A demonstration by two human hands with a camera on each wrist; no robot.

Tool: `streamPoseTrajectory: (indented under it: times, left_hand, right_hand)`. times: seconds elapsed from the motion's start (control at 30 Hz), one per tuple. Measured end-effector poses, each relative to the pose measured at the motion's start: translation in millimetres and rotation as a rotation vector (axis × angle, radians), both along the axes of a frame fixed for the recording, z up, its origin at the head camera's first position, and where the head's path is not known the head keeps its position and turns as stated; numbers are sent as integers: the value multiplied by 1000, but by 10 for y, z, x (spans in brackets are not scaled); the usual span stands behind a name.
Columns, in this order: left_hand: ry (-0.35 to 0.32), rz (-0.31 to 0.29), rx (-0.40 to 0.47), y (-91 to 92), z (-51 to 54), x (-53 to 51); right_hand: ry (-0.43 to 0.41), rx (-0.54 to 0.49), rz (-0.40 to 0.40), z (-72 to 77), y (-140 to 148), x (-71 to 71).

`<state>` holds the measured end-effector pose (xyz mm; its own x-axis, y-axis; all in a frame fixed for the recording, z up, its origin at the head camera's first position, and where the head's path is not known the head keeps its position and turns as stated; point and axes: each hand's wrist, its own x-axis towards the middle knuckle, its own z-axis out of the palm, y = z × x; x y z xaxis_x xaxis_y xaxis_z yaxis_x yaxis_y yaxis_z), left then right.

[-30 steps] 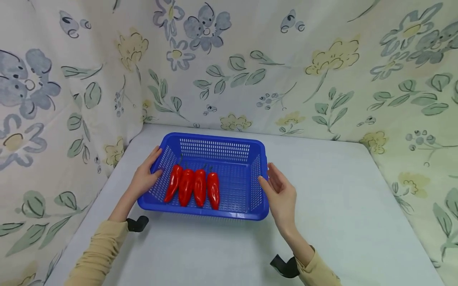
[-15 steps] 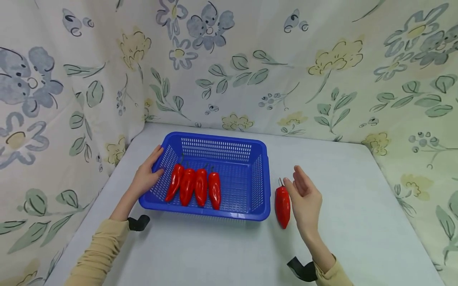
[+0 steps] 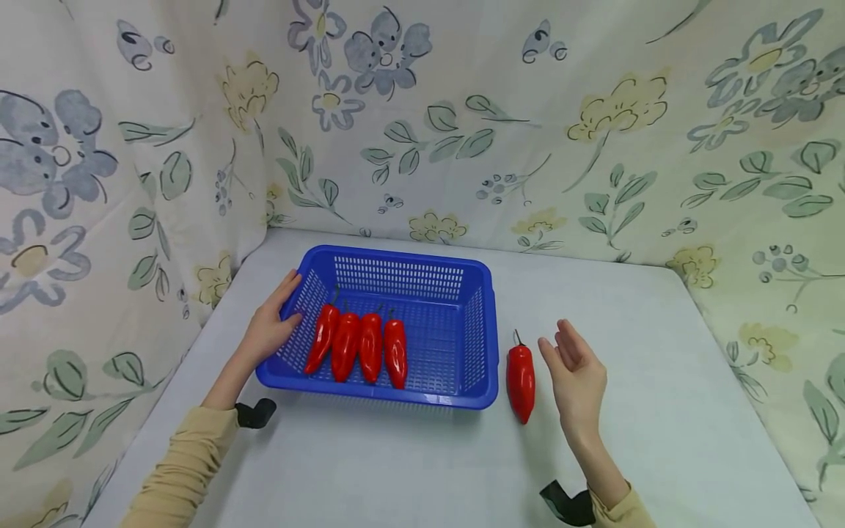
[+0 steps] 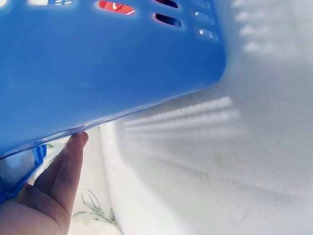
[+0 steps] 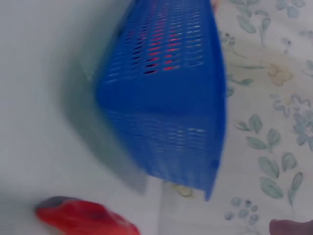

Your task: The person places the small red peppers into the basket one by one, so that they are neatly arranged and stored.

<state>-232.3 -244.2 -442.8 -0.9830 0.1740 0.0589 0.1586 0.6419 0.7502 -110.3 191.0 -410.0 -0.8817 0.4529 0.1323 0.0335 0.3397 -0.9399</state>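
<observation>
A blue plastic basket (image 3: 432, 330) with slotted walls holds several shiny red peppers (image 3: 345, 346) side by side in its left half. My left hand (image 3: 269, 323) grips the basket's left rim, thumb over the edge and fingers along the outside; in the left wrist view its fingers (image 4: 73, 159) meet the rim from below. One more red pepper (image 3: 521, 381) lies on the table just right of the basket, stem pointing away. Beside it, apart from both pepper and basket, my right hand (image 3: 579, 378) is held with thumb and fingers spread, holding nothing.
The white-covered table (image 3: 660, 396) extends to the right of the right hand and in front of the basket. A floral curtain (image 3: 422, 147) hangs along the back and both sides. A black wrist mount (image 3: 255, 413) sits on the left forearm.
My right hand has left the basket's right rim and moved right, past the single pepper, which now shows on the table. The left hand and basket have stayed in place.
</observation>
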Motion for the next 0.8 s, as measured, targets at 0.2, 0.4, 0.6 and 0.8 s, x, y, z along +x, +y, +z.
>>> streamPoseTrajectory:
  times: [0.2, 0.4, 0.6, 0.8]
  left_hand:
    - [2, 2, -3, -6, -9, 1]
    - [1, 4, -6, -16, -17, -4]
    - [-6, 3, -5, -12, -7, 2]
    - [-10, 1, -2, -1, -3, -3]
  right_hand:
    - [-125, 48, 20, -256, 95, -32]
    - [-326, 36, 67, -468, 154, -34]
    - [-398, -15, 90, -595, 138, -31]
    - [-409, -30, 106, -655, 105, -31]
